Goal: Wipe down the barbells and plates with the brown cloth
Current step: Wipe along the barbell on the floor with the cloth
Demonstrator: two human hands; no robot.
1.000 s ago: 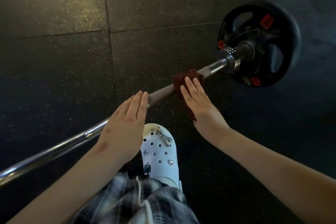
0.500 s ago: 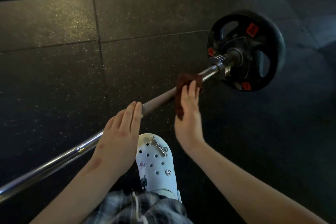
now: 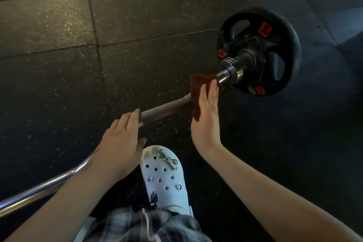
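Dark speckled rubber tile floor (image 3: 59, 65), carrying a long steel barbell (image 3: 165, 107) that runs from the near left edge of the view toward the far right. A round black weight plate with red labels (image 3: 245, 39) sits on the far-right end of the barbell, standing on edge on the floor. A white perforated clog with metal charms (image 3: 165, 179) stands on the floor just beside the shaft, on its near side. The left hand (image 3: 119, 143) lies palm-down across the shaft with fingers extended, steadying it and gripping nothing. The right hand (image 3: 206, 116), fingers straight, presses a small brown fuzzy cloth (image 3: 196, 88) against the shaft. The cloth is draped over the shaft just short of the ringed collar. Step in hand, by judgement: wiping the shaft, near its plate end. The next move probably calls for carrying the cloth over the collar and onto the plate face, with firm contact kept.
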